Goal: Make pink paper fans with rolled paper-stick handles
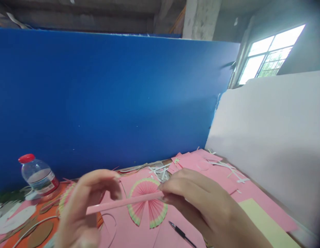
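Two bare hands hold one narrow folded pink paper strip [123, 203] level above the table, near the front edge. The right hand [201, 203] pinches the strip's right end between fingertips and thumb; the left hand [84, 206] is blurred, its fingers curled over the strip's left part, and I cannot tell how firmly they close on it. Just below and behind the strip lies a pleated pink fan with a green rim [148, 203], flat on the pink sheets [196, 162] that cover the table. A black pen [182, 234] lies near the right hand's wrist, apart from the fan. White paper offcuts [160, 170] are scattered at the far side, against the foot of the tall blue board [110, 100]. To the left, a water bottle with a red cap [38, 175] lies tilted beside brown and white cut shapes [28, 227]. On the right, a white panel [273, 137] walls the table in, with a pale yellow sheet [265, 220] along its base. Open room is mostly the pink stretch right of the fan.
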`<state>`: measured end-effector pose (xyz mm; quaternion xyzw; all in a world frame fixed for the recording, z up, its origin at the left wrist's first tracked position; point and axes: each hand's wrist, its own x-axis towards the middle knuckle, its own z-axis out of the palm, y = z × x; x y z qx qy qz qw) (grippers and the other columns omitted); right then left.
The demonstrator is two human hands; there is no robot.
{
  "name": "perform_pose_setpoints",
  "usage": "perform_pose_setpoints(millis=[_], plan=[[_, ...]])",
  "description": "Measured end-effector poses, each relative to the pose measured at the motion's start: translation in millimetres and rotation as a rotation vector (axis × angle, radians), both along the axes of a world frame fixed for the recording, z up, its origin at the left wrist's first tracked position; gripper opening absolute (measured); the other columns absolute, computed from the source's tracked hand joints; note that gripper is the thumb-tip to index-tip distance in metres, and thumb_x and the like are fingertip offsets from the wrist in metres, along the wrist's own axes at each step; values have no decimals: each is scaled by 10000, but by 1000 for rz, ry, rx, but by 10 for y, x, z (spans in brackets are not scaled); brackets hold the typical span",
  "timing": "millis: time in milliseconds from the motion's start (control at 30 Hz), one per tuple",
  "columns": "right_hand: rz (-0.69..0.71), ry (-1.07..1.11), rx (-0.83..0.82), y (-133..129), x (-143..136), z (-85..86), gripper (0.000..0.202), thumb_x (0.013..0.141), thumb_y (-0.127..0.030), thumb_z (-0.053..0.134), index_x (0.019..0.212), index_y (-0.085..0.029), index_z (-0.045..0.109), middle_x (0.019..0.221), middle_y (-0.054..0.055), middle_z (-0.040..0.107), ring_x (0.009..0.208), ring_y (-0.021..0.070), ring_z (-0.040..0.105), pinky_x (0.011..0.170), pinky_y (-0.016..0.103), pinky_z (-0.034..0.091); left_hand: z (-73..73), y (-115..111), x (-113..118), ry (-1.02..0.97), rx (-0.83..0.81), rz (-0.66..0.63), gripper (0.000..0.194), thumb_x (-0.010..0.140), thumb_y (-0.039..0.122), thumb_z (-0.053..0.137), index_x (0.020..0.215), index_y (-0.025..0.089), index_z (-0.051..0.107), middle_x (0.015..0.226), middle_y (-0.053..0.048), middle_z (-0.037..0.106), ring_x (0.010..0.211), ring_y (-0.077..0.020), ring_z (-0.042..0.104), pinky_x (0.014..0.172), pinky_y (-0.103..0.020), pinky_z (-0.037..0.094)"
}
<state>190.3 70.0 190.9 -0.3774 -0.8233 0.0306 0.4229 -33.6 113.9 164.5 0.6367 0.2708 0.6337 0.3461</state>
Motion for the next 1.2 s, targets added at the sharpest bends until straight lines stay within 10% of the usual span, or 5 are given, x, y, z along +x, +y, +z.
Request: perform_pose_setpoints(millis=[233,900,1200], plan=[[106,-109,-10,18,-115,-22,115,906,-83,507,952,-174,559,869,4,611,816,130,542,690,232,432,-104,-164,521,-23,-135,-88,273,743,363,721,981,303,601,668,38,555,590,-108,505,538,-186,450],[98,-120,49,14,-125,-25,140,934,-120,450,954,-186,571,808,7,623,748,133,551,639,235,455,-44,-91,277,-15,-201,-409,185,785,328,675,946,254,619,714,19,540,523,-81,493,561,-227,482],[31,-87,47,7,-84,6,157,932,-130,464,991,-204,589,803,-7,633,739,132,565,647,254,439,87,-75,241,63,-155,-172,136,759,197,706,871,273,700,675,27,659,495,-89,614,495,-156,509]])
